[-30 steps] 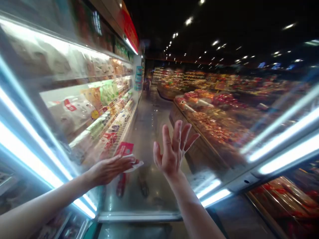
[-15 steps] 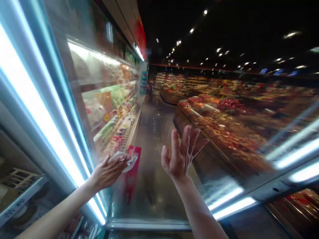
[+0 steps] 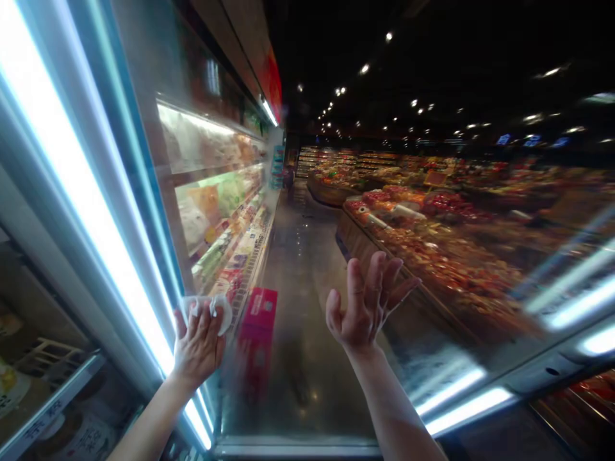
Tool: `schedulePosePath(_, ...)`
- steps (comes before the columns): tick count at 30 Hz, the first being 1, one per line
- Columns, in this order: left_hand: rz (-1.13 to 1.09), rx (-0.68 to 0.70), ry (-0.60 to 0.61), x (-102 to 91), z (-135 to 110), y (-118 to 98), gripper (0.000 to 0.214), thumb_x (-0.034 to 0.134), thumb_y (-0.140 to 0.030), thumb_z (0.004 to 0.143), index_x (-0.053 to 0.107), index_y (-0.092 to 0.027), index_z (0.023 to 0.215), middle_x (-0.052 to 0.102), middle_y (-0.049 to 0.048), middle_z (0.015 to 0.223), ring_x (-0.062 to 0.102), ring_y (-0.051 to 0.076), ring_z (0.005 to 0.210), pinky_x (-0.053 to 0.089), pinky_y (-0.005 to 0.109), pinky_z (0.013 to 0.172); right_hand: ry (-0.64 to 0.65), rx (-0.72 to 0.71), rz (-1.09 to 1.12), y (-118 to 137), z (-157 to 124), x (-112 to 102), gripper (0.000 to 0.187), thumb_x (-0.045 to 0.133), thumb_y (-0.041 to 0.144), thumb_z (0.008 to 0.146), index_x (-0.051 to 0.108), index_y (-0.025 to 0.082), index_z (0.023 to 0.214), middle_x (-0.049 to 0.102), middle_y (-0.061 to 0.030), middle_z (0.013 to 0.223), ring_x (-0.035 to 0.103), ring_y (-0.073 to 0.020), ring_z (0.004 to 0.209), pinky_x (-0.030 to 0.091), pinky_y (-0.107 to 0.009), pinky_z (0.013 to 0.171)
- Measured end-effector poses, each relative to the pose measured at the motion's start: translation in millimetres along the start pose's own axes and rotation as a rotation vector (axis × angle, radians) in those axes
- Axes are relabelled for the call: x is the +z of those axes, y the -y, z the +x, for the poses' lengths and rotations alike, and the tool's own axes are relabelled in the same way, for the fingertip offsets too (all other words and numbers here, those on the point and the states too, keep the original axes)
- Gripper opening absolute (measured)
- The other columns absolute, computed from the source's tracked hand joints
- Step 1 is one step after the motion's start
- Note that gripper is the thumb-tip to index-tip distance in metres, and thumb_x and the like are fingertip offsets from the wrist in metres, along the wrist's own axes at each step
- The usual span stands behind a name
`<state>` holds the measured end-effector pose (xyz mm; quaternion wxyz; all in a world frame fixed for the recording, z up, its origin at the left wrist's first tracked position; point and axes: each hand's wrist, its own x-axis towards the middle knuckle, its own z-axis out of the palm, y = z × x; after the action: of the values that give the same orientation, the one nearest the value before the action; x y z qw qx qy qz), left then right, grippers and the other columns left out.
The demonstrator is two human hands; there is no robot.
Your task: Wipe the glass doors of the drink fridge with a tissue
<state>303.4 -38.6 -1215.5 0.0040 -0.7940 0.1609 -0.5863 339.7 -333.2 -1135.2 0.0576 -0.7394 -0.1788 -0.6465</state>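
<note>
My left hand [image 3: 199, 349] lies with its fingers over a crumpled white wipe [image 3: 221, 315], pressing it on the glass pane [image 3: 298, 378] close to the bright tube light [image 3: 96, 224]. Edges of the wipe stick out past the fingertips. To the right, my right hand [image 3: 365, 314] is raised with fingers spread and nothing in it. Its palm faces the pane; whether it touches the glass I cannot tell.
Beyond the glass, a lit refrigerated shelf [image 3: 221, 224] of packed goods runs along the left. A pink box [image 3: 259, 314] stands on the aisle floor [image 3: 298, 275]. Fruit displays [image 3: 432, 243] line the right. Labelled containers [image 3: 86, 432] sit on a shelf at lower left.
My left hand has moved left and slightly down with the wipe, and its fingers now point more upward. My right hand appears a little farther right, still spread; the view has shifted slightly.
</note>
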Motion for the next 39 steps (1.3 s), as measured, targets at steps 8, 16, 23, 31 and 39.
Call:
schedulePosePath(8, -0.085, -0.072, 0.013, 6.0, 33.6, -10.8, 0.081, 0.055, -0.022, 0.091, 0.018, -0.019, 0.163, 0.026, 0.0125, 0.168, 0.008, 0.029, 0.159, 0.002, 0.056, 0.132, -0.012, 0.007, 0.057, -0.2, 5.2, -3.4, 0.072, 0.052, 0.024, 0.098, 0.023, 0.021, 0.164, 0.013, -0.0101, 0.173, 0.008, -0.0371, 0.16, 0.007, -0.074, 0.124)
schedulePosePath(16, -0.325, 0.121, 0.01, 35.9, 11.6, -111.0, 0.06, 0.047, -0.022, 0.097, 0.038, -0.023, 0.156, 0.069, 0.0059, 0.136, 0.028, 0.016, 0.155, 0.011, 0.043, 0.133, 0.075, -0.052, 0.57, 25.6, -42.5, -59.3, 0.072, 0.044, 0.01, 0.09, 0.031, 0.013, 0.161, 0.029, -0.0084, 0.17, 0.032, -0.0329, 0.155, 0.04, -0.056, 0.121)
schedulePosePath(23, -0.473, 0.219, 0.005, 56.7, 106.3, -223.4, 0.05, 0.041, -0.022, 0.099, 0.049, -0.025, 0.149, 0.053, 0.0038, 0.155, 0.033, 0.019, 0.154, 0.02, 0.042, 0.131, 0.15, 0.042, 0.592, -40.9, -56.4, -80.4, 0.065, 0.037, 0.019, 0.099, 0.025, 0.008, 0.162, 0.027, -0.0149, 0.17, 0.022, -0.0333, 0.158, 0.043, -0.059, 0.12)
schedulePosePath(31, -0.581, 0.121, -0.121, 67.7, 113.1, -290.9, 0.059, 0.04, -0.026, 0.102, 0.027, -0.03, 0.16, 0.052, 0.0089, 0.154, 0.033, 0.024, 0.154, 0.04, 0.05, 0.123, 0.122, 0.251, 0.618, -106.7, -87.9, -99.3, 0.063, 0.031, 0.028, 0.104, 0.019, 0.01, 0.163, 0.027, -0.0182, 0.169, 0.026, -0.0315, 0.157, 0.044, -0.056, 0.119)
schedulePosePath(39, -0.447, -0.089, 0.002, 48.7, 105.0, -297.8, 0.082, 0.056, -0.022, 0.094, 0.014, -0.031, 0.163, 0.017, 0.0075, 0.173, 0.004, 0.034, 0.16, 0.013, 0.064, 0.131, 0.177, 0.028, 0.597, -110.4, -66.7, -105.8, 0.072, 0.017, 0.05, 0.105, 0.008, 0.013, 0.166, 0.009, -0.0165, 0.174, 0.017, -0.0385, 0.159, 0.037, -0.065, 0.12)
